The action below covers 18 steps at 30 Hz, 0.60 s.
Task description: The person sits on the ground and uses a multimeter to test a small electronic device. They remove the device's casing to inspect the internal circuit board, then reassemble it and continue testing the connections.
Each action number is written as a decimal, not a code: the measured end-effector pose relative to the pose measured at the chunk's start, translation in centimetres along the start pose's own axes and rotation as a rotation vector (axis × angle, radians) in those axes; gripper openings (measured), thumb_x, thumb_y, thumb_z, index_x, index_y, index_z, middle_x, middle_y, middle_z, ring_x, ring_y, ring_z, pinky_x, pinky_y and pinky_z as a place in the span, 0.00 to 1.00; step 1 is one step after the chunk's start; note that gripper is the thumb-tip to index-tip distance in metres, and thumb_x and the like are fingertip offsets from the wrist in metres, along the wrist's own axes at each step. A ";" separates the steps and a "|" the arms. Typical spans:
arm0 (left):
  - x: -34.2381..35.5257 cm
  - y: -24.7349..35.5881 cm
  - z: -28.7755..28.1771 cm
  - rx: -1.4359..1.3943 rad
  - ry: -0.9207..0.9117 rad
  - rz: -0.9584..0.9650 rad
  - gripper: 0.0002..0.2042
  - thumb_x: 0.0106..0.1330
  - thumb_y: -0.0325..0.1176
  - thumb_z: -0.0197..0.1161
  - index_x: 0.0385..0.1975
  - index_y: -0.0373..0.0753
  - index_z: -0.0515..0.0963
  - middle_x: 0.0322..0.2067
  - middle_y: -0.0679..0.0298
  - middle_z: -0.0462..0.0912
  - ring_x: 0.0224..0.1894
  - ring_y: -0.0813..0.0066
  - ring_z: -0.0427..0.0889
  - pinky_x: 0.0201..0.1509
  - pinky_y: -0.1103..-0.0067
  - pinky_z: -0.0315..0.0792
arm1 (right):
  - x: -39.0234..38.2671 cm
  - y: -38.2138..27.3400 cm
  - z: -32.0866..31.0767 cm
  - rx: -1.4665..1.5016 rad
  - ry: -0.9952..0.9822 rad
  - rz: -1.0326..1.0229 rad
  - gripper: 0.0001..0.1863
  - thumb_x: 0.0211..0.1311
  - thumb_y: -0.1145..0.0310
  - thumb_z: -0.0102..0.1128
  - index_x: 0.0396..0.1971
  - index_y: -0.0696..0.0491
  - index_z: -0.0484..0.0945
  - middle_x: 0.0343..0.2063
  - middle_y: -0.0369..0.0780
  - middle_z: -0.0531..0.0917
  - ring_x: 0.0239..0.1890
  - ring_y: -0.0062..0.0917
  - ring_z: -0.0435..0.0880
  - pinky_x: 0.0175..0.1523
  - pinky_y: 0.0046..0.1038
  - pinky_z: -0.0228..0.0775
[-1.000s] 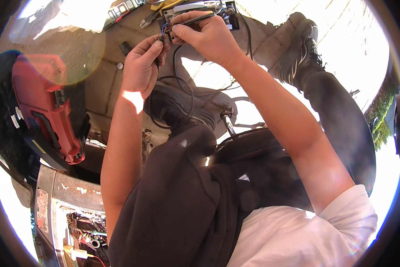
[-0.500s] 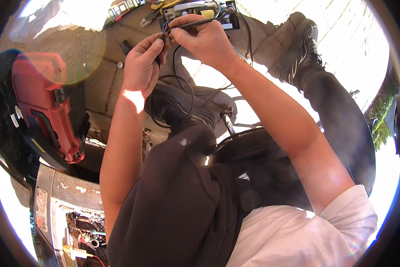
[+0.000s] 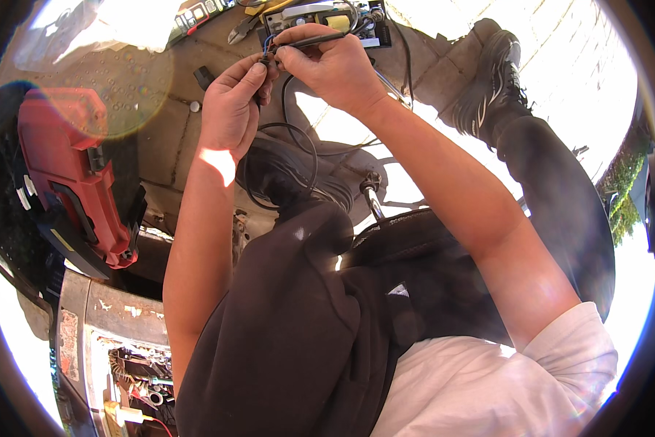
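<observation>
My left hand is closed in a pinch on the end of a black cable, where thin blue and dark wires come out. The cable hangs from there in a loose loop. Right beside it, my right hand is closed around a slim black pen-like tool. The tool's near end meets the fingertips of my left hand at the wires; its exact tip is hidden. Just beyond both hands lies an open circuit board with a yellow component and several wires.
Pliers lie left of the board, near a small black block and a round cap on the paving. A red plastic case stands at left. Below it is a container of assorted tools. A chrome leg rises near my knee.
Both hands stay almost in place at the wires. The view has shifted very slightly.
</observation>
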State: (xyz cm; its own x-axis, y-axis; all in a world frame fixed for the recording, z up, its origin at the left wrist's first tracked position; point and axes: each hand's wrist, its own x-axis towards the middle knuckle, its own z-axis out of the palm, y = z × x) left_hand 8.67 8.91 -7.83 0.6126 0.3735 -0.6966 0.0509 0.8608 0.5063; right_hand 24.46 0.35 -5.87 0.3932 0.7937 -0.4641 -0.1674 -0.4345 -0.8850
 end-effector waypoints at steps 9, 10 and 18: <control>-0.6 -1.6 1.1 0.152 0.233 0.086 0.13 0.68 0.29 0.63 0.49 0.30 0.77 0.33 0.67 0.78 0.32 0.80 0.73 0.38 0.81 0.69 | -0.1 1.0 0.4 -0.206 0.075 -0.255 0.09 0.58 0.74 0.64 0.39 0.57 0.83 0.30 0.34 0.84 0.26 0.13 0.78 0.33 0.19 0.73; -0.5 -1.8 1.2 0.130 0.232 0.112 0.13 0.68 0.29 0.63 0.48 0.30 0.77 0.33 0.66 0.79 0.33 0.80 0.74 0.38 0.81 0.69 | -0.1 1.1 0.4 -0.230 0.077 -0.254 0.09 0.57 0.74 0.64 0.39 0.57 0.83 0.31 0.34 0.84 0.26 0.13 0.78 0.32 0.19 0.72; 0.1 -2.9 1.4 0.027 0.263 0.127 0.10 0.67 0.28 0.63 0.44 0.29 0.78 0.35 0.64 0.81 0.34 0.79 0.75 0.40 0.80 0.71 | -0.5 1.0 0.2 -0.230 0.071 -0.139 0.09 0.57 0.73 0.64 0.39 0.56 0.82 0.28 0.35 0.85 0.26 0.11 0.80 0.32 0.19 0.73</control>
State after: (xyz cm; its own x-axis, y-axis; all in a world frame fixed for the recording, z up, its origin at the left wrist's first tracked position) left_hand 9.72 5.96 -8.64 0.3902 0.5573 -0.7329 0.0102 0.7933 0.6087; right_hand 23.96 -0.38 -6.54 0.4617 0.8241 -0.3283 0.0992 -0.4157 -0.9041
